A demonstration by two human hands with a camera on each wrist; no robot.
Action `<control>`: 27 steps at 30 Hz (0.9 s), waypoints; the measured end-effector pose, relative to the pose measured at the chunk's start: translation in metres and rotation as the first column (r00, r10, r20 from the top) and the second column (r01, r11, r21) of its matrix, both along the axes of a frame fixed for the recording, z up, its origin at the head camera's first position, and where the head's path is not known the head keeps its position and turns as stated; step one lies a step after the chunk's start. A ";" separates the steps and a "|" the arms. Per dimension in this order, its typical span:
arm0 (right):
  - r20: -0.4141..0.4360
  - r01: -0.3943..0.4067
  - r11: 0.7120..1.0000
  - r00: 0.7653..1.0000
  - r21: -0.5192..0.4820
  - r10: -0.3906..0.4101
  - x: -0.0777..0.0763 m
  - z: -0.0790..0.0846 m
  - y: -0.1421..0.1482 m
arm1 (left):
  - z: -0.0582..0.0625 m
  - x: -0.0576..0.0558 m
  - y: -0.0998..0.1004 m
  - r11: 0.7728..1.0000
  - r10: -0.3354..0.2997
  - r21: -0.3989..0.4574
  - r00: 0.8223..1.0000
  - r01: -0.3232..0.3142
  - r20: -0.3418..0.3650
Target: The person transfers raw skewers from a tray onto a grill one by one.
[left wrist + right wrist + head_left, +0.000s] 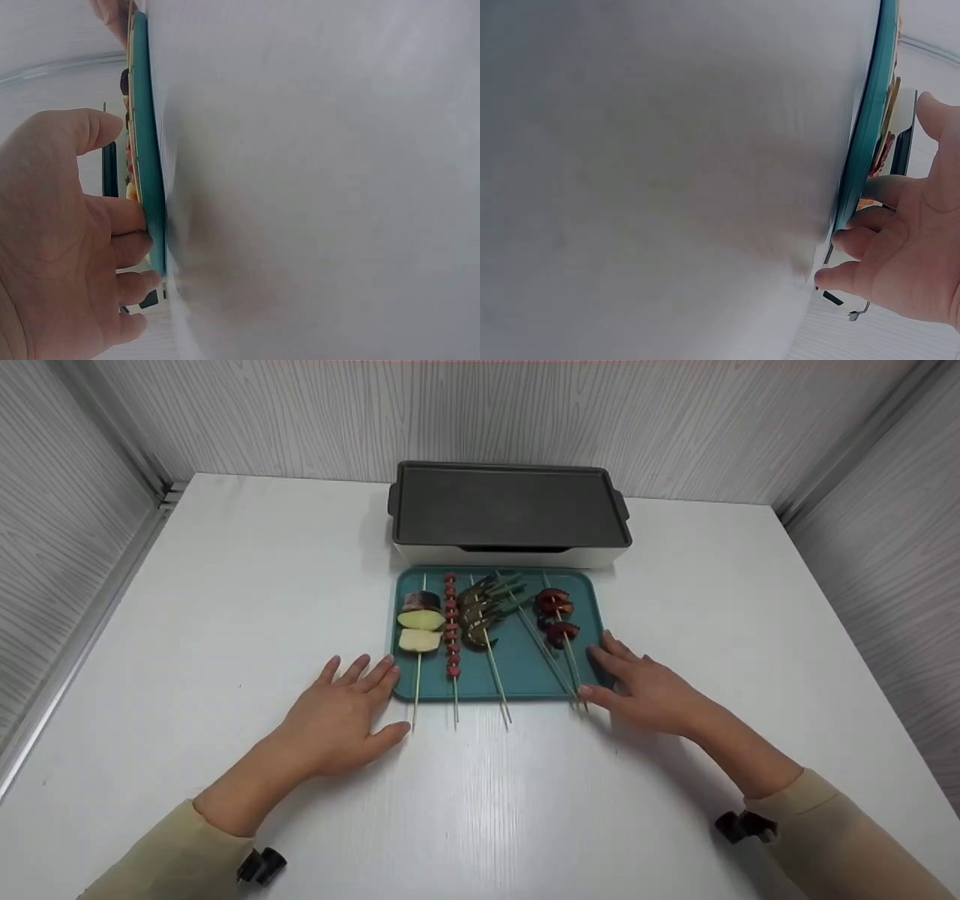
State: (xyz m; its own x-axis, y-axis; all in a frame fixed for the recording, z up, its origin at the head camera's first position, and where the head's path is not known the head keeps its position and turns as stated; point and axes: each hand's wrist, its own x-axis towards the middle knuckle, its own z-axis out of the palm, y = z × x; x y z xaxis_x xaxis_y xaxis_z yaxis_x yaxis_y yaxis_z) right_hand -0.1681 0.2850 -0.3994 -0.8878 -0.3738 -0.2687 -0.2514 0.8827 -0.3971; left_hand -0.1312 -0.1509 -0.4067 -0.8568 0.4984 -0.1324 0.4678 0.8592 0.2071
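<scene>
A teal tray [525, 679] holds several food skewers whose bare sticks overhang its near edge. At its left edge, my left hand [337, 720] has its fingers extended, fingertips right at the rim. My right hand [649, 690] is at the right edge with fingers straight, its thumb beside the stick ends. From left to right lie a skewer with a pale block [419, 641] and a yellow-green slice, a skewer of small red pieces [451, 635], a shrimp skewer [478, 619], one with green stalks [511, 589], and one with dark red curled pieces [562, 634].
Right behind the tray stands a flat electric griddle [510, 506] with a black plate and a white base. Wood-patterned panels [480, 416] rise around the white table [480, 817] at the back and sides.
</scene>
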 end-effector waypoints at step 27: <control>-0.036 -0.047 0.999 0.998 -0.022 0.047 -0.001 -0.008 0.012 | 0.028 0.010 0.012 0.892 0.207 0.389 0.973 -0.229 0.097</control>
State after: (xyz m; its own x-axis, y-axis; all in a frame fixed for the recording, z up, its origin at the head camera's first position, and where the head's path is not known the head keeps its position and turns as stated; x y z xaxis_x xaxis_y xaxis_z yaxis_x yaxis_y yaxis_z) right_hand -0.1694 0.2966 -0.4076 -0.8778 -0.4209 -0.2287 -0.3065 0.8604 -0.4072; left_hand -0.1213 -0.1391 -0.3791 -0.9473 0.3201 -0.0105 0.2575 0.7807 0.5694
